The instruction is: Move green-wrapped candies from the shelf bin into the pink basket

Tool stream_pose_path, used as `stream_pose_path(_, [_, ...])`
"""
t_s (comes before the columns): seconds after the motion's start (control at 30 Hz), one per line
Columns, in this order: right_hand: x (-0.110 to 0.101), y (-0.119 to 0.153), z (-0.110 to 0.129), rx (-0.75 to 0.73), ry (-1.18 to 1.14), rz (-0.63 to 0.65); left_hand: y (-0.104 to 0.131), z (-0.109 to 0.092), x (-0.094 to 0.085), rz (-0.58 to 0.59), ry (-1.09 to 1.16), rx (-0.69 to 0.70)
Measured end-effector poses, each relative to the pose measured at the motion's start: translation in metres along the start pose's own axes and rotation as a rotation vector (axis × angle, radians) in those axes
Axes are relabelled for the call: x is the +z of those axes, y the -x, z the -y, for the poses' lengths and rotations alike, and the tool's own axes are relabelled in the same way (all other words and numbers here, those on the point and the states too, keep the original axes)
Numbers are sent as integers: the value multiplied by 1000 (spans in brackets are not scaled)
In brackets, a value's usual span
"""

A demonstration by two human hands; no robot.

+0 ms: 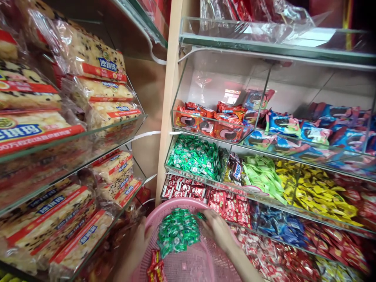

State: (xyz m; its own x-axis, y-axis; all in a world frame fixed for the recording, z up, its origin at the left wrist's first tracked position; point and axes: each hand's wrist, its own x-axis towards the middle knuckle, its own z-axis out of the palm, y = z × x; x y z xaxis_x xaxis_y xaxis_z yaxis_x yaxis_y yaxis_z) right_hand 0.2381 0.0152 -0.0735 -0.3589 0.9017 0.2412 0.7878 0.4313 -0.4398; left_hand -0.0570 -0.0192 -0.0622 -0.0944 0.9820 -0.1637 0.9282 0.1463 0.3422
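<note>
Pink basket [189, 263] sits between the hands, green-wrapped sweets [179, 231] heaped inside. Left hand [138, 239] blurred at one rim; grip cannot be told. Right hand [216, 224] curls by the opposite rim, green wrappers at its fingertips; pinched or not, unclear. Risk: uneven support could tilt the load and spill it. Legible: "SNICKERS" on a bar [237, 171] above the right hand; "沙琪玛" on pastry packs [96, 58] above the left.

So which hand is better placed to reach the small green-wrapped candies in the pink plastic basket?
Likely the right hand: it is by the green-wrapped candies; the blurred left hand is at the pink basket's left side.
</note>
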Motion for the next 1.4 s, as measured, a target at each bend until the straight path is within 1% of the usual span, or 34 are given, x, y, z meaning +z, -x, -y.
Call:
stream_pose_path(0.1, [3,3,1,22,97,-9,-1,-1,0,38,-31,7])
stream_pose_path(0.27, [-2,-14,13,-22,234,32,0,-3,-1,50,-43,10])
stream_pose_path(0.43, [6,-23,13,-58,324,60,1,-2,1,44,-22,-8])
stream_pose_path(0.57, [15,-20,9,-51,321,33,1,0,3,39,-13,6])
stream_pose_path(0.77, [20,-18,9,-35,286,4,0,1,6,26,-12,7])
stream_pose_path(1.03, [25,-15,10,-21,258,-32,1,-2,1,36,-16,17])
stream_pose_path(1.13, [28,-15,7,2,285,-11,1,-2,1,26,-2,24])
stream_pose_path(1.3, [35,-12,0,105,271,61,2,-2,1,36,12,28])
stream_pose_path(1.4, [38,-8,-3,94,210,46,2,-3,0,35,6,19])
